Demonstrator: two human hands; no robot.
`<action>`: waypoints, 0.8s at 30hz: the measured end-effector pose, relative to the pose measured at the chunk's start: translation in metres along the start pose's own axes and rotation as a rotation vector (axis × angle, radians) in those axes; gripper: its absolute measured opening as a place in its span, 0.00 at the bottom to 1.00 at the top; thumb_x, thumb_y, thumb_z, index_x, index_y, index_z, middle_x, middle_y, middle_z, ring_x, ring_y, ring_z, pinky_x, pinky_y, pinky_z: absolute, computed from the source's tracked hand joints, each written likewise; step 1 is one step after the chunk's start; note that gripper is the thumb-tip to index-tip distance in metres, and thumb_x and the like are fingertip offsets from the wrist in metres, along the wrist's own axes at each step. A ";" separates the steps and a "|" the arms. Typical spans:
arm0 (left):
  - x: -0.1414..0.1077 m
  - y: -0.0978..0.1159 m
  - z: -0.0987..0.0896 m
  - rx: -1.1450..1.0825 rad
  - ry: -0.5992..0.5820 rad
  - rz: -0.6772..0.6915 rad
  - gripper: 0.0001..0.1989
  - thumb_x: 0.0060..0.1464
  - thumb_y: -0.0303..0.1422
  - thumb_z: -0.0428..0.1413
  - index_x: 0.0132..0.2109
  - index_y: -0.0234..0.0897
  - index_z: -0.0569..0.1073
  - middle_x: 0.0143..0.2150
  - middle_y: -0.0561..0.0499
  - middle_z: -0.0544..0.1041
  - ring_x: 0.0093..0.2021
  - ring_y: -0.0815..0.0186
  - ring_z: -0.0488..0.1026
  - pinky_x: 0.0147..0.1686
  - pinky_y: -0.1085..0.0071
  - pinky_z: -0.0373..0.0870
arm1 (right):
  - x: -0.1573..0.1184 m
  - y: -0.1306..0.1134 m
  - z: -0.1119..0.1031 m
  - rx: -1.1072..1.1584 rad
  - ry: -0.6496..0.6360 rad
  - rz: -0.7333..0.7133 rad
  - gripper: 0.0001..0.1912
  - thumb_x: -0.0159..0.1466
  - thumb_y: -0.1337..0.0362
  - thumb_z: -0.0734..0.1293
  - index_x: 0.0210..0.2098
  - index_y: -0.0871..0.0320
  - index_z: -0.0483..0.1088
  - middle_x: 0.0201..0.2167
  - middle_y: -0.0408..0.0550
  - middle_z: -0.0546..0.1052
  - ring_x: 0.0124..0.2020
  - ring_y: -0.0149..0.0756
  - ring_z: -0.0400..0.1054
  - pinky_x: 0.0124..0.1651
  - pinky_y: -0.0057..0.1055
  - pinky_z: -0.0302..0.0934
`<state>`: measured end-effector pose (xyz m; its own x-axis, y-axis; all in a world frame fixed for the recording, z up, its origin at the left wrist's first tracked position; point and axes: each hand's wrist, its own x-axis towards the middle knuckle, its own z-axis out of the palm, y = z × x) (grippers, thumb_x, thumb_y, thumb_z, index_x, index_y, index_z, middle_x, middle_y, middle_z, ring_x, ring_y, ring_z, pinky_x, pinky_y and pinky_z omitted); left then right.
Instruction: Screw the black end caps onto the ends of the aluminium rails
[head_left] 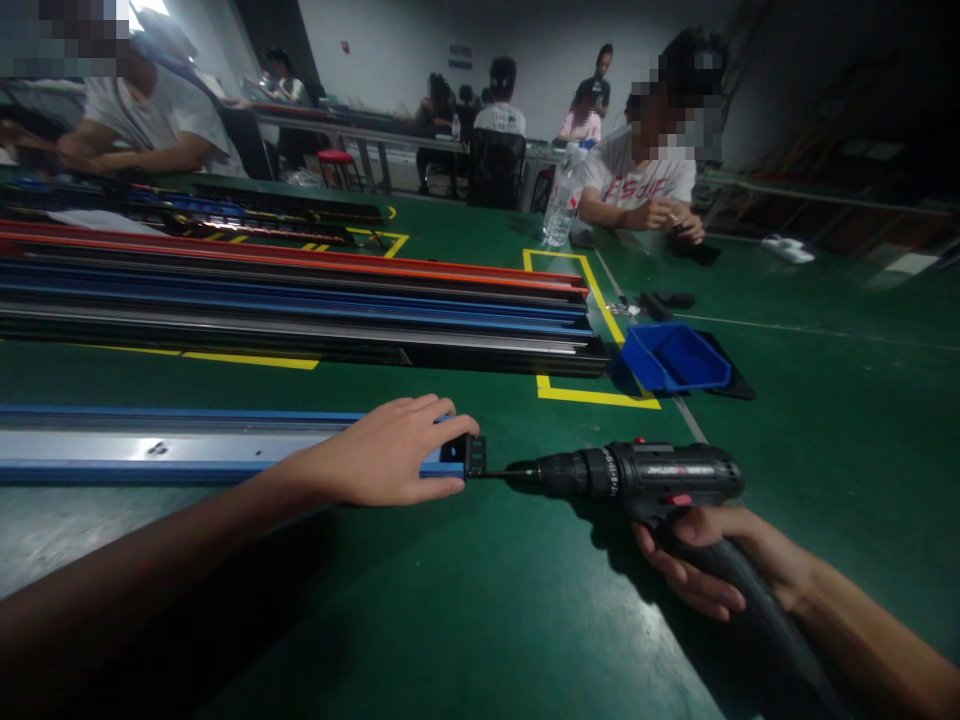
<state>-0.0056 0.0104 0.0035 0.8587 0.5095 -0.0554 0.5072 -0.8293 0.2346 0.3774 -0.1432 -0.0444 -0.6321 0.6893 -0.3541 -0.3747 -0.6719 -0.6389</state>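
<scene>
A long blue and silver rail (172,447) lies across the green table in front of me. My left hand (390,450) grips its right end, fingers wrapped over the top next to a small black end cap (475,455). My right hand (712,560) holds the handle of a black cordless drill (645,477). The drill lies level and points left. Its bit (491,473) touches the black end cap.
A stack of long red, blue and black rails (300,300) lies farther back. A blue bin (675,357) sits by yellow floor-tape markings. A water bottle (561,195) stands near a seated person across the table. Other people sit at tables behind.
</scene>
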 end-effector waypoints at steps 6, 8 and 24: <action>0.000 0.001 -0.001 -0.003 0.014 0.014 0.22 0.63 0.50 0.55 0.59 0.45 0.70 0.49 0.46 0.73 0.47 0.55 0.71 0.47 0.60 0.67 | 0.001 0.001 -0.001 -0.009 0.004 0.004 0.18 0.63 0.61 0.68 0.46 0.67 0.79 0.31 0.49 0.76 0.15 0.19 0.59 0.23 0.21 0.65; 0.000 0.000 0.000 -0.006 0.016 0.015 0.22 0.63 0.49 0.55 0.59 0.46 0.70 0.49 0.46 0.73 0.47 0.55 0.72 0.46 0.60 0.67 | 0.001 0.001 -0.001 -0.004 0.001 0.006 0.17 0.63 0.62 0.68 0.46 0.67 0.79 0.31 0.49 0.76 0.15 0.20 0.58 0.23 0.21 0.65; 0.000 -0.002 0.002 -0.002 -0.001 0.000 0.23 0.63 0.50 0.55 0.59 0.46 0.69 0.50 0.46 0.72 0.48 0.53 0.71 0.48 0.57 0.67 | 0.000 0.001 -0.001 -0.009 0.018 0.017 0.17 0.63 0.61 0.68 0.46 0.67 0.79 0.31 0.50 0.76 0.15 0.20 0.60 0.23 0.21 0.66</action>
<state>-0.0059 0.0113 0.0011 0.8590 0.5089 -0.0565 0.5067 -0.8291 0.2364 0.3777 -0.1440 -0.0452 -0.6261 0.6827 -0.3768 -0.3581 -0.6810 -0.6387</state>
